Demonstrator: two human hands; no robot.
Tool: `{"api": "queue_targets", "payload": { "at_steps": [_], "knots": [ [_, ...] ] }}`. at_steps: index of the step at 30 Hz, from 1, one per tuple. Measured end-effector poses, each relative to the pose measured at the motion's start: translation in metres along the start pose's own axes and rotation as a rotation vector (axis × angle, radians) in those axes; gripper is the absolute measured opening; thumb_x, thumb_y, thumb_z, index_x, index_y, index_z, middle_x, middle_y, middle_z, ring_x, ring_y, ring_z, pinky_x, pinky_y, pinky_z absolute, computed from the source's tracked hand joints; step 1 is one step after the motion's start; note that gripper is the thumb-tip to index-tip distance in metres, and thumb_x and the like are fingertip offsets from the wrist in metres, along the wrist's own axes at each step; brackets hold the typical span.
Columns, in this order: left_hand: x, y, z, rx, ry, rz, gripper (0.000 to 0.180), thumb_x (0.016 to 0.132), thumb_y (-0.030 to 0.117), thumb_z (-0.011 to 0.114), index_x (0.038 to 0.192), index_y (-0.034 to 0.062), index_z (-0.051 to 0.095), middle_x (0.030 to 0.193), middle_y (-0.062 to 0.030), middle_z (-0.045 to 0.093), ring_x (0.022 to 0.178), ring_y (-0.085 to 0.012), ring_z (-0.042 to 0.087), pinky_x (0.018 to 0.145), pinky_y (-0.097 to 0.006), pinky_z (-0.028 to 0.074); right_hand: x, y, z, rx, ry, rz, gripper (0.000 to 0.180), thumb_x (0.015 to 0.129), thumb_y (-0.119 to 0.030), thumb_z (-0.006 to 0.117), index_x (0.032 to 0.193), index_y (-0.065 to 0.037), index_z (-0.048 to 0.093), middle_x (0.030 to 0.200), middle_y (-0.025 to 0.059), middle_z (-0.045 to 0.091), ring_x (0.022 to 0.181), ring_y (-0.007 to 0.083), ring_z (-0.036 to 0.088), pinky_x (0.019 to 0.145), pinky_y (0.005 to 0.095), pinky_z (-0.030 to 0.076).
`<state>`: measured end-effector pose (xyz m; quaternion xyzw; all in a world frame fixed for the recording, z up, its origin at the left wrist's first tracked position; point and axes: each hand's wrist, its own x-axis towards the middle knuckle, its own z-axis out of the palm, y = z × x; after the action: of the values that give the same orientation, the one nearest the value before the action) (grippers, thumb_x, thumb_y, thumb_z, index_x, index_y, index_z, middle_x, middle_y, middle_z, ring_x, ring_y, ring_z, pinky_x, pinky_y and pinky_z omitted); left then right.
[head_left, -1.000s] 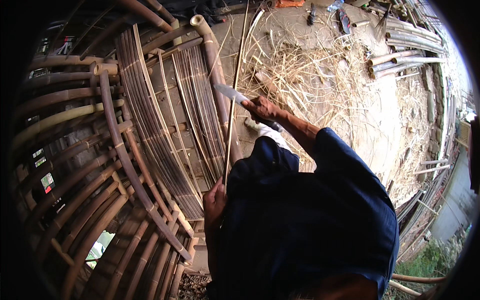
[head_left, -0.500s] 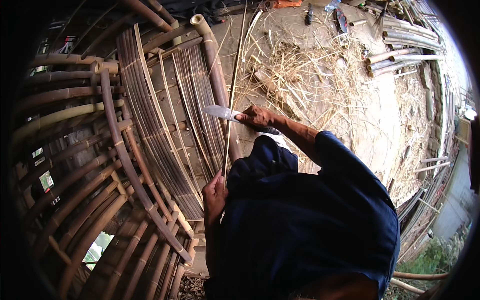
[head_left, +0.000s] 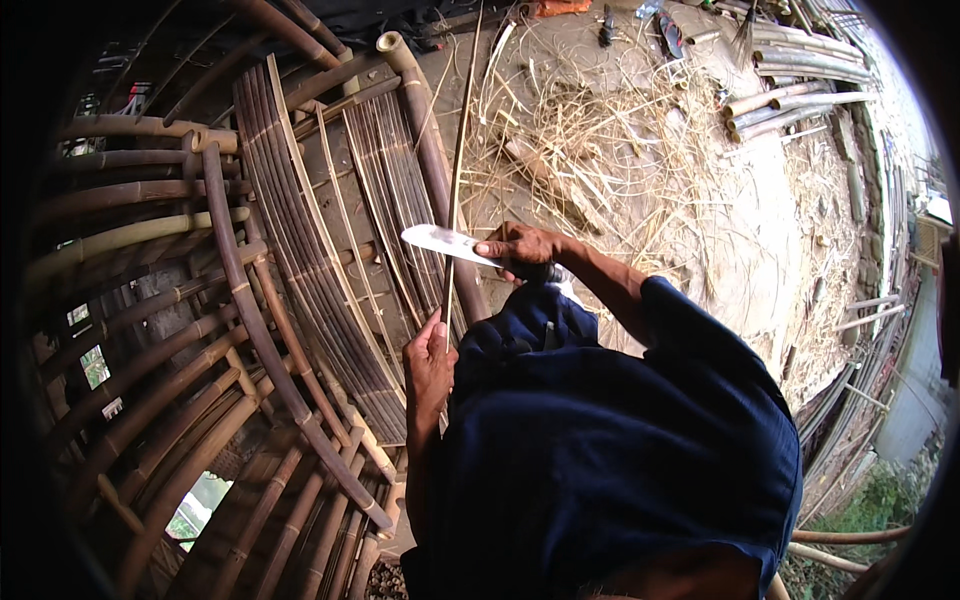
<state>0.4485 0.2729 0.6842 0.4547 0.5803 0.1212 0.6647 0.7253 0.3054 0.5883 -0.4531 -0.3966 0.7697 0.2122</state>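
Centrally, the left hand [head_left: 428, 368] grips a thin bamboo strip [head_left: 459, 170] running toward the frame's top, while the right hand [head_left: 520, 250] clasps a knife [head_left: 445, 241] laid across it, above dark slats [head_left: 310, 260].

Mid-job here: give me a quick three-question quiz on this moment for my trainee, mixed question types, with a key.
1. True or false: the right hand grips a knife whose blade lies across the thin bamboo strip.
2. What does the left hand hold?
A. a hammer
B. the lower end of the thin bamboo strip
C. a coil of rope
3. Fill in: the ground beyond the hands is littered with pale bamboo ______.

Key
1. True.
2. B: its fingers close around the strip below the blade.
3. Shavings, loose and strawlike, beside a stack of cut bamboo poles at upper right.
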Motion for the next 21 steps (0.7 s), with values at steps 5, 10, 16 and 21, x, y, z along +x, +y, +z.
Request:
{"api": "queue_targets", "payload": {
  "at_steps": [5,10,16,21],
  "knots": [
    [-0.010,-0.005,0.008,-0.046,-0.068,0.027,0.048,0.102,0.022,0.049,0.143,-0.0013,0.041,0.057,0.0028,0.044,0.043,-0.0041,0.038,0.038,-0.019,0.031,-0.019,0.011,0.009,0.250,0.500,-0.290,0.039,0.095,-0.042,0.059,0.088,-0.004,0.063,0.068,0.0040,0.062,0.066,0.0126,0.063,0.058,0.0299,0.050],
    [-0.024,0.002,0.027,-0.073,-0.166,0.077,0.049,0.101,0.016,0.048,0.144,-0.0037,0.035,0.061,0.0020,0.044,0.044,-0.0043,0.038,0.038,-0.019,0.034,-0.062,0.005,0.045,-0.884,0.981,-0.348,0.027,0.090,-0.027,0.057,0.086,-0.001,0.064,0.071,0.0186,0.065,0.064,0.0347,0.065,0.058,0.0463,0.050],
    [-0.028,-0.002,0.053,-0.047,-0.108,0.094,0.047,0.101,0.016,0.046,0.143,-0.0032,0.038,0.060,0.0033,0.044,0.041,-0.0029,0.036,0.035,-0.019,0.031,-0.071,0.036,0.111,-0.807,0.730,-0.316,0.026,0.090,-0.028,0.059,0.086,-0.002,0.059,0.070,0.0208,0.063,0.069,0.0411,0.064,0.062,0.0515,0.049],
    [-0.035,-0.005,0.070,-0.033,-0.071,0.165,0.043,0.101,0.017,0.047,0.140,-0.0029,0.045,0.058,0.0036,0.043,0.039,-0.0022,0.035,0.034,-0.019,0.028,-0.059,0.059,0.093,-0.724,0.791,-0.242,0.023,0.087,-0.025,0.058,0.084,-0.003,0.063,0.070,0.0233,0.063,0.068,0.0419,0.064,0.062,0.0524,0.049]
  ]
}}
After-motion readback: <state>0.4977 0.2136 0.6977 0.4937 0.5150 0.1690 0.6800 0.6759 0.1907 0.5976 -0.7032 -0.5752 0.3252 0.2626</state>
